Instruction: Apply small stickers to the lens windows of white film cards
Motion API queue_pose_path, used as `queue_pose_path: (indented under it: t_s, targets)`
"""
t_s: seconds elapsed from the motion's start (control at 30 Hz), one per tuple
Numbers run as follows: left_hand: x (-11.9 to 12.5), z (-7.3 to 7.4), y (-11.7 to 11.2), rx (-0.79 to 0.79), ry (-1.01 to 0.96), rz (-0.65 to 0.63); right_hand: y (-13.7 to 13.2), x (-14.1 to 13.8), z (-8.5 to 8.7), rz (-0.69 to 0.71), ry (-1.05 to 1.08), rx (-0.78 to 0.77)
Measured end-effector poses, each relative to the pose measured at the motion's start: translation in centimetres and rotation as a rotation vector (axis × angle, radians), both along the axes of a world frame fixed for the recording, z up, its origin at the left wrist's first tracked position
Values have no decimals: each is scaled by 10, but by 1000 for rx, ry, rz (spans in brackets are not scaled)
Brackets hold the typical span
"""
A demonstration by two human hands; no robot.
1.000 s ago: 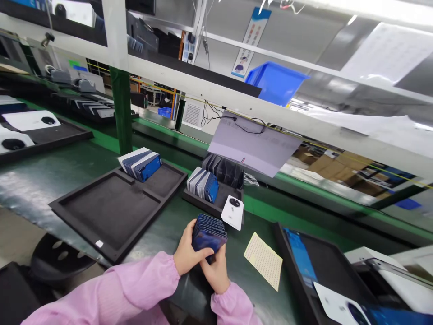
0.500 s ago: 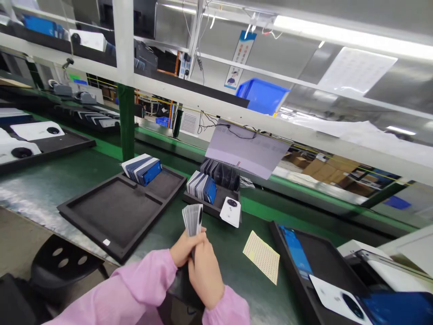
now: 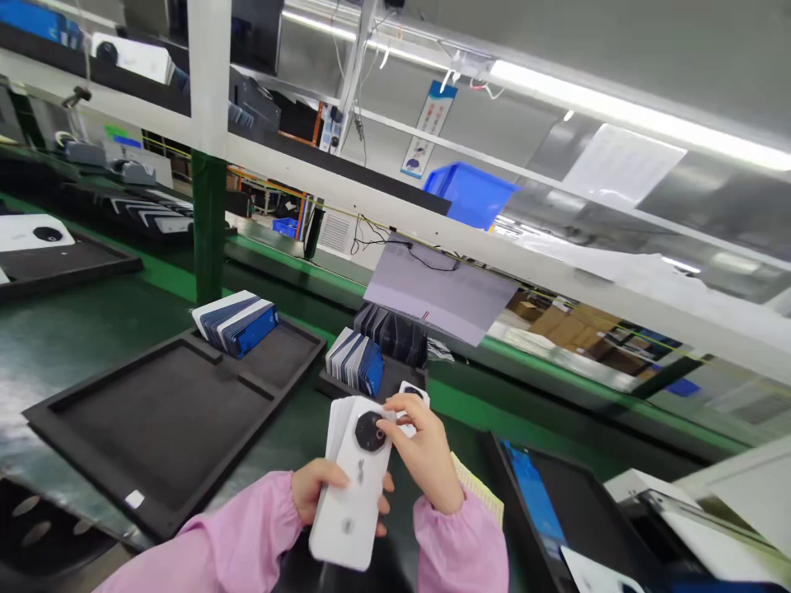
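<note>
A stack of white phone back covers (image 3: pixel 352 519) is fanned slightly, with a round black camera ring on the top one. My left hand (image 3: pixel 318 486) is closed around the stack, its thumb on the front and fingertips showing at the right edge. At the upper right corner, beside the camera ring, my right hand (image 3: pixel 429 449) pinches the top cover between thumb and fingers. Partly hidden behind that hand is another white cover (image 3: pixel 415 390). Just beyond, a small black tray (image 3: pixel 399 379) bears a row of upright covers (image 3: pixel 353 362).
A large black tray (image 3: pixel 166 412) lies on the left, with upright white and blue covers (image 3: pixel 238 321) at its back. My right sleeve partly covers a yellow sticker sheet (image 3: pixel 479 490). On the right stands another black tray (image 3: pixel 593 486). A green post (image 3: pixel 210 222) rises behind the left tray.
The stack has turned from edge-on to face-on, showing the camera ring. My right hand has moved from the stack's lower end to its upper right corner. The view has shifted slightly.
</note>
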State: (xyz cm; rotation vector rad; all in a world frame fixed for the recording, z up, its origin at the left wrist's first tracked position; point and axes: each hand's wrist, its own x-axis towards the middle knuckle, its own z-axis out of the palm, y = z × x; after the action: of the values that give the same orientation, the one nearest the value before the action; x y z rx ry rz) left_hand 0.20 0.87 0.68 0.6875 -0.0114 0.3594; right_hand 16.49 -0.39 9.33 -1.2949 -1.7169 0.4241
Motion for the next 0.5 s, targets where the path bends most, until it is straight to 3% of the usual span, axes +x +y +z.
queue_pose_path:
  t_s: [0.13,0.37,0.5]
  targets:
    - [-6,-3,-1,99,117,-12,-7,0,5,78,-42,-76]
    - [-3,4,1,228,268,-49,-16,15,14,82,-33,-192]
    - [-2,8,0,214,286,-84,-15,19,13,107,-47,-234]
